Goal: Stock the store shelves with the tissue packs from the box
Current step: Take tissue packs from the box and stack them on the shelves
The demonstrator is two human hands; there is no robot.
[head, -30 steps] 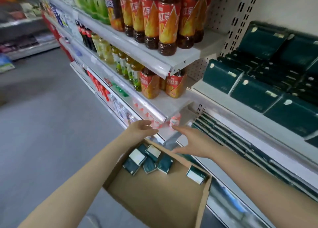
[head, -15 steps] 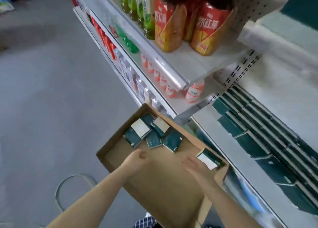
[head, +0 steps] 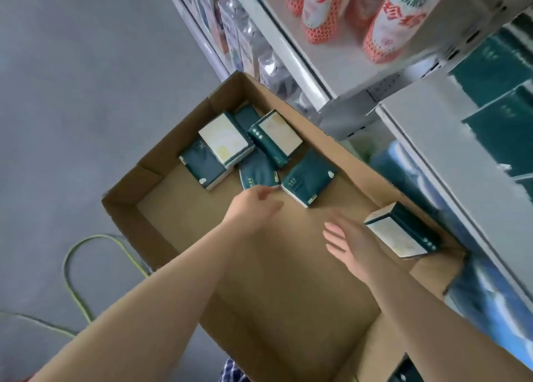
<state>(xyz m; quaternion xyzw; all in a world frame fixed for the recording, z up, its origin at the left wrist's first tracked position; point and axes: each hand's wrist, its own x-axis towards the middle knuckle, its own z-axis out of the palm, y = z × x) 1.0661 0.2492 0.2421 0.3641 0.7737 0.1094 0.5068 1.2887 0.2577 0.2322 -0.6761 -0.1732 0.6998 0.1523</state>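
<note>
Red Chinese characters are seen on the white, orange-netted bottles [head: 398,21], too blurred to be read. Pale marks on the dark green tissue packs [head: 307,177] cannot be read either.

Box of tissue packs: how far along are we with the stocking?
Done: green packs sit on the shelf at right. In hand: nothing; the left hand is near the clustered packs, the right hand open beside a lone pack. Left: all packs in the box.
</note>
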